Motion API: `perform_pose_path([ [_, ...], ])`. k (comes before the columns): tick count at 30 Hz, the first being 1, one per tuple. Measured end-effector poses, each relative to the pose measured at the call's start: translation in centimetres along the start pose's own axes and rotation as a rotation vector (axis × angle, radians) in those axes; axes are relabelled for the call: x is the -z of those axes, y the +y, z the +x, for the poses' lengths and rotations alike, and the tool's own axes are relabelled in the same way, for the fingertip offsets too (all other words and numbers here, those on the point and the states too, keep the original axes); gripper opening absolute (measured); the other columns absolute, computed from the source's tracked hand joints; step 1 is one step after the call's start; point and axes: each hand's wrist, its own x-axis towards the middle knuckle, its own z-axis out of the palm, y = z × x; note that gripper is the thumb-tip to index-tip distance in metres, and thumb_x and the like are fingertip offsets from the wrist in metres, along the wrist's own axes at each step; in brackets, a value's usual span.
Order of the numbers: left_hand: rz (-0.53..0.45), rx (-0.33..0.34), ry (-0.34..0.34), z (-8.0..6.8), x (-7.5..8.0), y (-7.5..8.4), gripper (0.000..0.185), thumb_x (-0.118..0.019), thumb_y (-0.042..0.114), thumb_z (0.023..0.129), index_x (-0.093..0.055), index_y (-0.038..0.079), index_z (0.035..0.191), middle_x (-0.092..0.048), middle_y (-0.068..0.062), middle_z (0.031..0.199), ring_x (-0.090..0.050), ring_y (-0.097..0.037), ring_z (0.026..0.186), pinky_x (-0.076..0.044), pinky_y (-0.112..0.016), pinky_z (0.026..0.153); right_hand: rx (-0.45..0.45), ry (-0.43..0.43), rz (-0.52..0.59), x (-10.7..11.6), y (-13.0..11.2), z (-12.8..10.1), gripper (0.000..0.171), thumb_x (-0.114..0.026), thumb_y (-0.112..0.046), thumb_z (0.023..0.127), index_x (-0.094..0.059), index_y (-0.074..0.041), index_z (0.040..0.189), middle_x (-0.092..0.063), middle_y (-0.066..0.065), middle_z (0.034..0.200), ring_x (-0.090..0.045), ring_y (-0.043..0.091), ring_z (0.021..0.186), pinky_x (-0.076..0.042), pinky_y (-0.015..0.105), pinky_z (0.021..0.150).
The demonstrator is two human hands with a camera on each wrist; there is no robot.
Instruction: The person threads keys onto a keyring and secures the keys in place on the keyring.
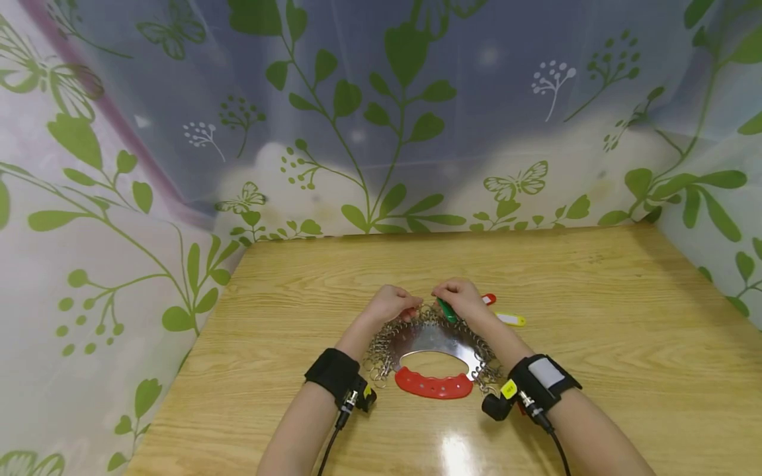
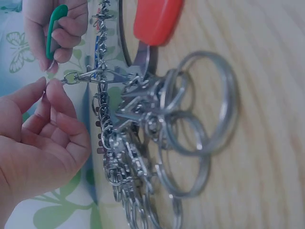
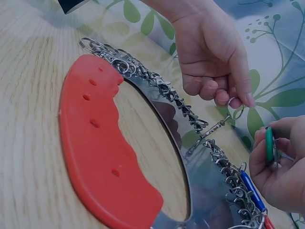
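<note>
A curved metal key holder (image 1: pixel 428 337) with a red finger-grooved grip (image 3: pixel 105 143) lies on the table, its outer edge lined with clasps and split rings (image 2: pixel 143 119). At its far edge my left hand (image 1: pixel 393 303) pinches a small split ring (image 3: pixel 237 110) between thumb and forefinger. That ring hangs on a clasp (image 3: pixel 212 133) drawn out from the plate. Just right of it, my right hand (image 1: pixel 463 301) holds a green key tag (image 3: pixel 269 143) in its fingers. A small metal piece on the tag is partly hidden by the fingers.
Beyond the right hand lie a red tag (image 1: pixel 489 299) and a yellow tag (image 1: pixel 510 319). A blue tag (image 3: pixel 252 188) hangs along the holder's edge. The wooden table (image 1: pixel 286 410) is bordered by leaf-printed curtains (image 1: pixel 333 132) at the back and sides.
</note>
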Motion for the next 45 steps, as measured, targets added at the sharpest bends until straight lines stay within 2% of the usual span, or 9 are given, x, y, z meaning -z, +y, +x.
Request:
perform_pose_path([
  [5,-0.083,0.01,-0.061,0.0,-0.2,-0.3,0.024,-0.061,0.014,0.09,-0.066,-0.009,0.095,-0.063,-0.005,0.069,-0.056,-0.013,0.06,-0.039,-0.025,0.054,-0.009,0.003,0.022,-0.3,0.2,-0.1,0.031,-0.049,-0.017,0.097,-0.06,0.01,0.109,-0.063,0.015,0.084,-0.052,0.012,0.058,-0.041,0.025,0.052],
  [9,-0.074,0.001,-0.098,0.0,-0.3,-0.6,0.022,-0.061,0.011,0.09,-0.065,-0.006,0.103,-0.065,-0.008,0.078,-0.059,-0.014,0.068,-0.044,-0.026,0.06,-0.009,-0.001,0.038,-0.4,0.4,-0.2,0.031,-0.049,-0.018,0.097,-0.06,0.009,0.108,-0.059,0.008,0.072,-0.047,0.011,0.054,-0.039,0.025,0.051],
  [14,-0.034,-0.021,-0.101,0.1,-0.4,-1.0,0.022,-0.062,0.015,0.09,-0.068,-0.003,0.102,-0.067,-0.01,0.082,-0.061,-0.014,0.071,-0.047,-0.028,0.063,-0.009,-0.012,0.054,-0.5,0.6,-0.5,0.031,-0.048,-0.018,0.097,-0.06,0.009,0.107,-0.052,0.003,0.062,-0.043,0.012,0.05,-0.037,0.025,0.051],
  [21,-0.063,-0.052,-0.1,0.5,-0.2,-1.2,0.024,-0.06,0.017,0.091,-0.069,-0.005,0.098,-0.064,-0.005,0.073,-0.059,-0.013,0.066,-0.046,-0.027,0.06,-0.011,-0.014,0.026,-0.1,0.6,-0.4,0.032,-0.048,-0.018,0.098,-0.059,0.008,0.111,-0.061,0.012,0.079,-0.049,0.012,0.056,-0.04,0.026,0.054],
  [28,-0.187,-0.066,-0.141,0.7,0.0,-0.8,0.027,-0.056,0.011,0.092,-0.064,-0.015,0.098,-0.059,-0.005,0.068,-0.053,-0.012,0.063,-0.041,-0.025,0.059,0.024,-0.018,-0.104,0.4,0.0,-0.4,0.032,-0.046,-0.018,0.098,-0.06,0.008,0.11,-0.064,0.02,0.092,-0.058,0.018,0.07,-0.046,0.028,0.06],
  [36,-0.089,-0.072,-0.145,0.7,-0.3,-0.9,0.026,-0.053,0.012,0.095,-0.065,-0.011,0.1,-0.064,-0.012,0.081,-0.058,-0.012,0.068,-0.05,-0.027,0.068,0.104,-0.119,-0.447,0.6,-0.9,-0.6,0.032,-0.04,-0.012,0.098,-0.064,0.008,0.109,-0.062,0.02,0.095,-0.046,0.013,0.06,-0.041,0.029,0.062],
  [41,-0.034,-0.096,-0.126,0.3,-0.4,-0.4,0.025,-0.052,0.01,0.095,-0.065,-0.011,0.102,-0.065,-0.021,0.088,-0.062,-0.021,0.075,-0.051,-0.033,0.073,0.1,-0.233,-0.473,0.7,-1.3,-0.6,0.034,-0.036,-0.007,0.098,-0.055,0.012,0.119,-0.058,0.02,0.09,-0.041,0.011,0.054,-0.04,0.03,0.06],
  [43,-0.026,-0.101,-0.116,0.1,-0.4,-0.2,0.025,-0.053,0.009,0.094,-0.065,-0.011,0.101,-0.065,-0.023,0.09,-0.063,-0.022,0.076,-0.051,-0.034,0.074,0.117,-0.253,-0.496,0.8,-1.4,-0.6,0.034,-0.037,-0.006,0.098,-0.053,0.012,0.122,-0.059,0.02,0.097,-0.041,0.011,0.053,-0.041,0.031,0.061],
  [45,-0.024,-0.105,-0.104,0.1,-0.4,-0.2,0.024,-0.053,0.008,0.094,-0.066,-0.011,0.1,-0.065,-0.021,0.089,-0.063,-0.023,0.078,-0.051,-0.034,0.074,0.15,-0.247,-0.531,0.7,-1.4,-0.6,0.032,-0.04,-0.007,0.098,-0.055,0.011,0.121,-0.061,0.021,0.104,-0.049,0.014,0.06,-0.044,0.033,0.065],
])
